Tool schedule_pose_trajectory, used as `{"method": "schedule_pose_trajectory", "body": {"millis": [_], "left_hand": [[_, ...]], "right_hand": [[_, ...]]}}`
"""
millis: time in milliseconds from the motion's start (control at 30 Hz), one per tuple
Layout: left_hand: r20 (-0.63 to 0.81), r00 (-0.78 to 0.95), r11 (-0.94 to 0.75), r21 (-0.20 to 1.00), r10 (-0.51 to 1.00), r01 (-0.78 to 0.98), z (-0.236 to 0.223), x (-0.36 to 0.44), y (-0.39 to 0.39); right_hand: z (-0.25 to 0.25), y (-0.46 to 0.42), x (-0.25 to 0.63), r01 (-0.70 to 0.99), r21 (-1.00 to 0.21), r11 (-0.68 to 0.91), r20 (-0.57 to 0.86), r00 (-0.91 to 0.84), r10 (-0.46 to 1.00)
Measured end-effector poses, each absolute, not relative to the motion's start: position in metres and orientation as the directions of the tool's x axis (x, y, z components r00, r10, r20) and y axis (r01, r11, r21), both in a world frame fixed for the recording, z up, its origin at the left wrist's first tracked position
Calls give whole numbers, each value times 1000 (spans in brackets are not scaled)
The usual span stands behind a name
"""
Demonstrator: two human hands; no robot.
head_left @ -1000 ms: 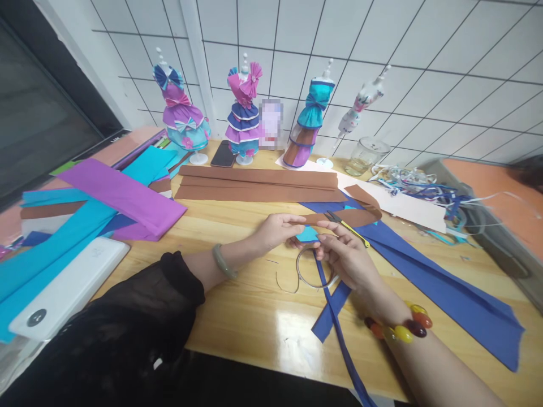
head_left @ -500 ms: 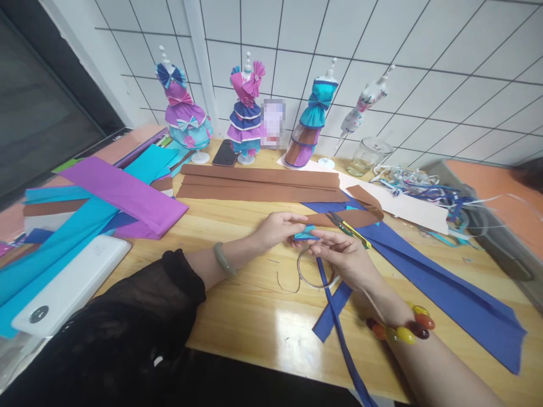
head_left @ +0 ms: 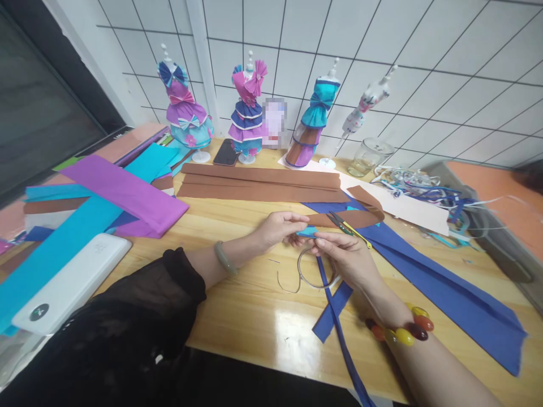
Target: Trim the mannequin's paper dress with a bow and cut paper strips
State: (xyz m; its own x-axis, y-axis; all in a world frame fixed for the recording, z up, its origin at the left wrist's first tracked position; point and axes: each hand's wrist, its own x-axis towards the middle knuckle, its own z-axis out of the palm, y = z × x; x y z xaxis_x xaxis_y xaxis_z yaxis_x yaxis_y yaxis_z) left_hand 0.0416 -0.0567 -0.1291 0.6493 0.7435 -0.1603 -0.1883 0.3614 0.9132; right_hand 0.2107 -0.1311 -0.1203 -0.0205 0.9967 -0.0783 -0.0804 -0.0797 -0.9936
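Observation:
My left hand [head_left: 278, 229] and my right hand [head_left: 345, 257] meet over the wooden table [head_left: 254, 316], both pinching a small cyan paper piece [head_left: 306, 231] that is now almost flat between the fingers. Just below them lies a thin wire ring [head_left: 307, 271] and a dark blue paper strip [head_left: 335, 314] running toward me. Scissors with yellow-green handles [head_left: 350, 228] rest on a brown paper strip [head_left: 352, 217] right behind my right hand.
A long folded brown sheet [head_left: 258, 183] lies behind the hands. Purple [head_left: 127, 192] and cyan [head_left: 55, 249] sheets and a white device [head_left: 68, 285] sit at left. Several dressed mini mannequins [head_left: 248, 113], a phone [head_left: 224, 152] and a glass [head_left: 367, 155] line the wall. Ribbons [head_left: 419, 189] at right.
The cyan piece has been folded smaller and flatter between the fingers of both hands. The hands stayed in the same spot.

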Motion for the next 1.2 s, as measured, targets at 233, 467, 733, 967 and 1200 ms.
{"method": "schedule_pose_trajectory", "body": {"millis": [233,467,733,967,1200], "left_hand": [[-122,613,288,941,781,-180,-122,41,-62],[386,358,-427,903,850,39,-119,43,-71],[350,466,-406,913,812,23,-119,42,-74],[89,513,-44,994,854,-99,-126,44,-69],[8,571,94,984,821,-148,-125,45,-69]], "right_hand": [[-112,-129,210,-263,-955,-137,-172,115,979],[-110,-127,214,-315,-932,-180,-226,116,967],[-110,-128,209,-231,-956,-183,-205,75,976],[-113,-129,214,-74,-990,-120,-130,143,981],[-117,-130,211,-78,-993,-86,-91,65,994]]}}
